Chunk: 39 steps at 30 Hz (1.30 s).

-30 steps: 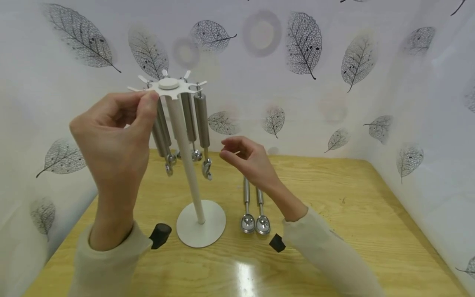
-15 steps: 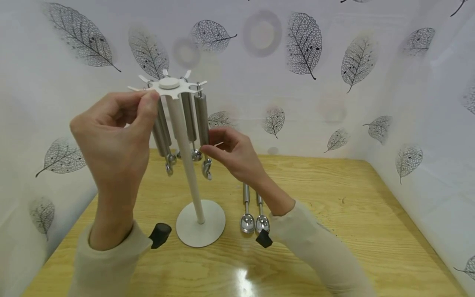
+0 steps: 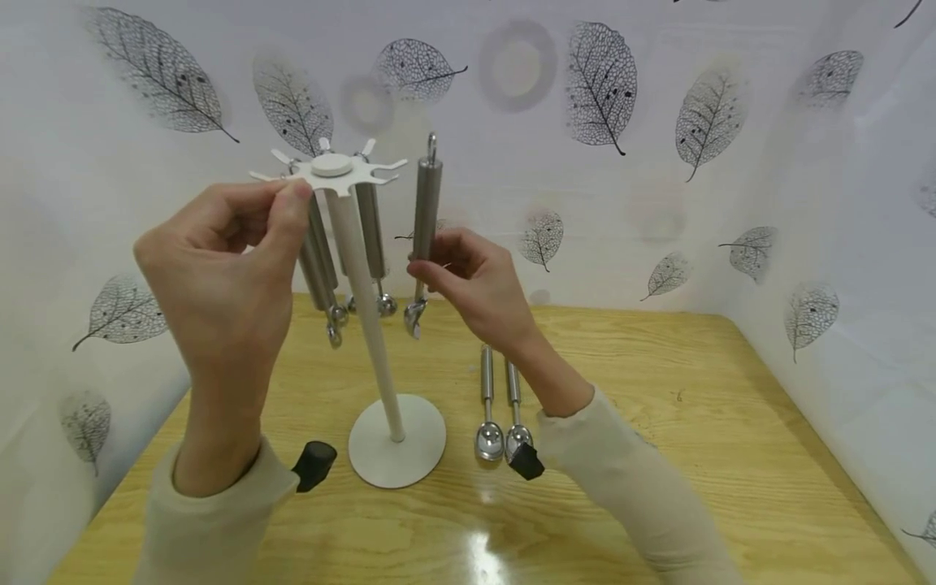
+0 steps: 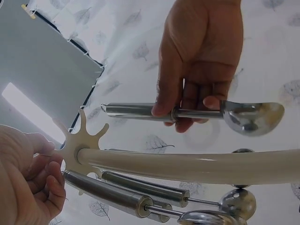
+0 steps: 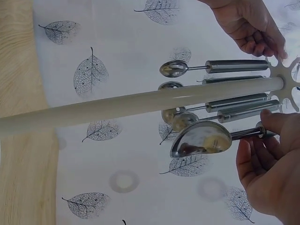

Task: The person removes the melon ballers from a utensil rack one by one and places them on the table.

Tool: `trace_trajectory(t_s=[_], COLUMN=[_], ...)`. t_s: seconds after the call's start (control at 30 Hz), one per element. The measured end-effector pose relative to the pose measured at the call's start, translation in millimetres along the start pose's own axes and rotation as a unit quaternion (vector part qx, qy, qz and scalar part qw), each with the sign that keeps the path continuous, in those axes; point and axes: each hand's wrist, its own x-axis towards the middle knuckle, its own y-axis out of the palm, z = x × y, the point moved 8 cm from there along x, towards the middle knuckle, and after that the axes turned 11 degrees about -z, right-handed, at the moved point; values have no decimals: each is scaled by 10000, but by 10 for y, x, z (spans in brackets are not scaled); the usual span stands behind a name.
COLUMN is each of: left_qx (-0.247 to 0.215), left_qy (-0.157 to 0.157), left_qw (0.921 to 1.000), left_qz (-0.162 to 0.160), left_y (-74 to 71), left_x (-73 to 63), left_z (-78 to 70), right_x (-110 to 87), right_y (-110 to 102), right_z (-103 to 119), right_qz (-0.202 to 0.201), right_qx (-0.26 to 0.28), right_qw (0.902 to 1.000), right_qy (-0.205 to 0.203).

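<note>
My left hand [image 3: 234, 244] pinches one arm of the star-shaped top [image 3: 331, 166] of a white utensil stand. Lower and to the right, my right hand [image 3: 483, 284] holds a steel ice cream scoop [image 3: 428, 203] by the lower end of its handle, bowl down. The scoop's loop stands free, right of the stand's hooks. Its deep bowl [image 5: 204, 139] shows large in the right wrist view. Several other scoops [image 4: 108, 190] hang from the stand around its pole [image 3: 363, 301]; in the head view, the left hand partly hides them.
Two more scoops, a left one [image 3: 488, 435] and a right one [image 3: 513, 390], lie side by side on the wooden table [image 3: 409, 536], right of the stand's round base [image 3: 397, 459]. A leaf-printed cloth [image 3: 658, 203] closes in the back and sides.
My right hand has reached left to the hanging scoop, gripped its handle, and taken it off the hook, up and to the right. The left hand has stayed on the stand's top.
</note>
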Motion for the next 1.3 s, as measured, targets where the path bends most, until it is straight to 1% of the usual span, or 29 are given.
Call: trace_trajectory(t_s=[0.2,0.47,0.67,0.8,0.93,1.1,1.2,1.3], left_qx=[-47,-12,-22,-56,-66,-2,-32,-83], left_qy=[-4,-7,-3,-14,-18,21,-16,-69], left_qw=[10000,10000,10000,10000,10000,10000,10000,9999], left_qz=[3,-15,-29,-33,-17,-19,-38,-48], left_y=[2,4,-2,-1,9,1,-1,5], left_x=[-7,-12,-11,-7,-6,-9,-9,-9], left_z=[1,-3,-8,-7,-9,-14,-11,-8], right_x=[-17,-84,-134,-185,-250,-353,-430,-510], right_y=[-270,-691,-992,-1182,-1336,-1468,-1534,-1598], right_z=[74,190,241,250,220,134,55,-38], right_qz=[-236,-671,-1067,-1314,-1448,-1429,-1398,-1389], right_qx=[-126,-398,-475,-444,-498,-898,-1194,-1379], right_qw=[9996,9969,9931,9903,9881,9851,9817,9782], right_qy=[20,-133,-59,65,179,337,504,696])
